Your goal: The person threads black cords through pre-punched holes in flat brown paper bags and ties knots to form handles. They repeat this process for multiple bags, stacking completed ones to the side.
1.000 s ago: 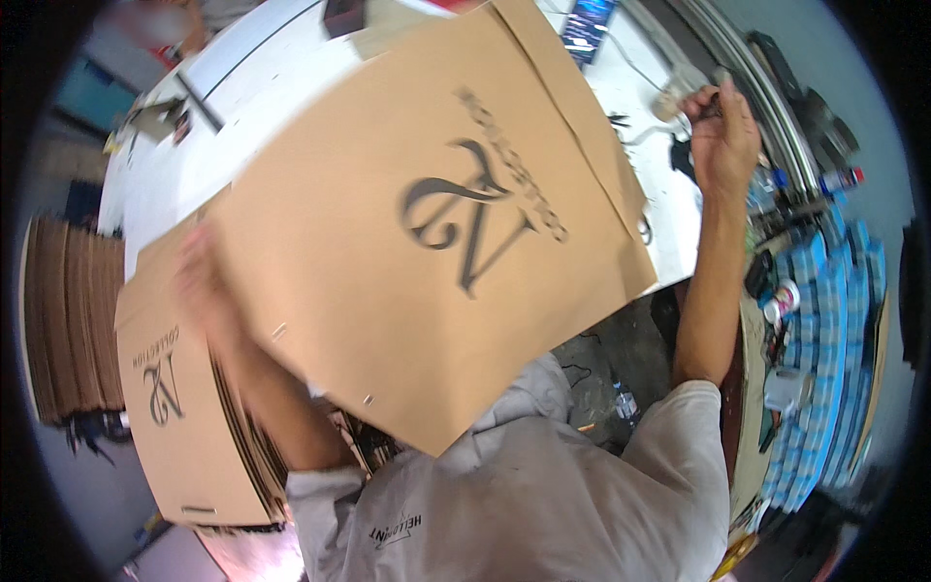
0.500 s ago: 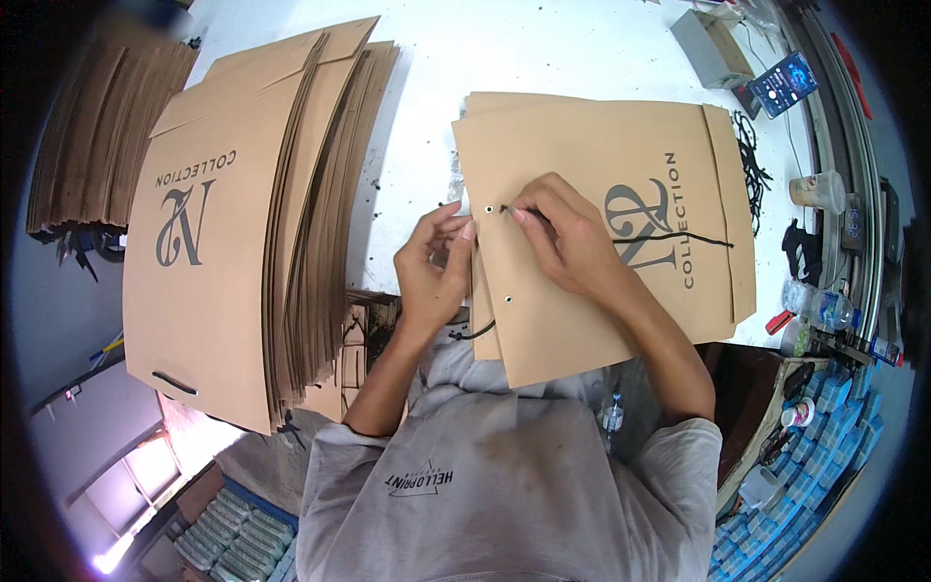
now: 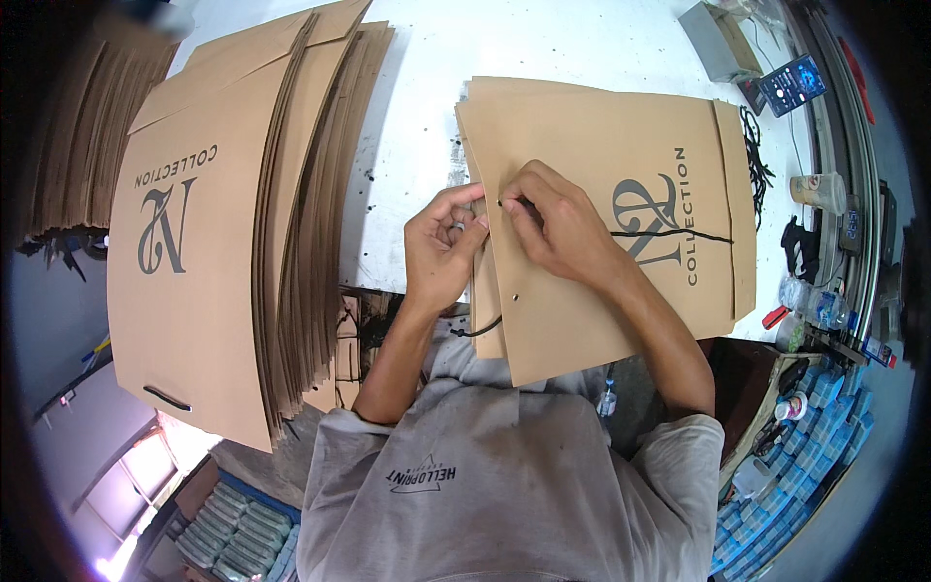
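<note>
A flat brown paper bag point(image 3: 582, 330) lies sideways on the white table, its mouth edge to the left with two punched holes. My right hand point(image 3: 558, 218) pinches the end of a black cord point(image 3: 674, 235) at the upper hole; the cord trails rightward across the printed panel. My left hand point(image 3: 441, 238) is curled at the mouth edge, its fingertips partly hidden behind the front panel and its thumb by the edge. Below it, a knotted black cord handle point(image 3: 477, 330) sticks out from the bag's back panel.
A tall stack of brown paper bags point(image 3: 194, 320) stands at left, with another stack point(image 3: 82, 136) beyond. Loose black cords point(image 3: 754, 155) lie past the bag's right end. A phone point(image 3: 793, 85), a grey box point(image 3: 720, 44) and a plastic cup point(image 3: 817, 192) line the right side.
My right hand has brought the cord end to the upper hole. My left fingers have moved up and in behind the bag's front panel. The view has shifted slightly.
</note>
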A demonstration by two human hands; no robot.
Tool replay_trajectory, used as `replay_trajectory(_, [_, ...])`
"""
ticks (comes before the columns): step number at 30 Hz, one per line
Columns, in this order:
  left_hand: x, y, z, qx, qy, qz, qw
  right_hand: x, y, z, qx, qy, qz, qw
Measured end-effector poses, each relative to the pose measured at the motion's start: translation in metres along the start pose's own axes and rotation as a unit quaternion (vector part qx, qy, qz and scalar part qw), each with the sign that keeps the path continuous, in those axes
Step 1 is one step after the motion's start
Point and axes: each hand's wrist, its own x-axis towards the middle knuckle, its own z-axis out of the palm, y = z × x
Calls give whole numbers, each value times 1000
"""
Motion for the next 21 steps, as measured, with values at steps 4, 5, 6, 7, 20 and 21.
replay_trajectory(4, [9, 4, 0, 39, -13, 46, 998, -5, 6, 3, 27, 31, 7, 999])
replay_trajectory(5, [11, 5, 2, 38, -16, 46, 998, -6, 8, 5, 40, 42, 25, 998])
replay_trajectory(6, [12, 6, 4, 36, -18, 45, 998, -8, 11, 5, 53, 54, 42, 996])
replay_trajectory(7, [12, 5, 6, 37, -20, 44, 998, -10, 12, 6, 69, 65, 60, 994])
replay_trajectory(20, [-19, 20, -13, 180, 33, 208, 961, -16, -14, 14, 90, 96, 41, 990])
replay_trajectory(21, [-21, 21, -10, 151, 43, 192, 969, -20, -12, 15, 116, 83, 44, 989])
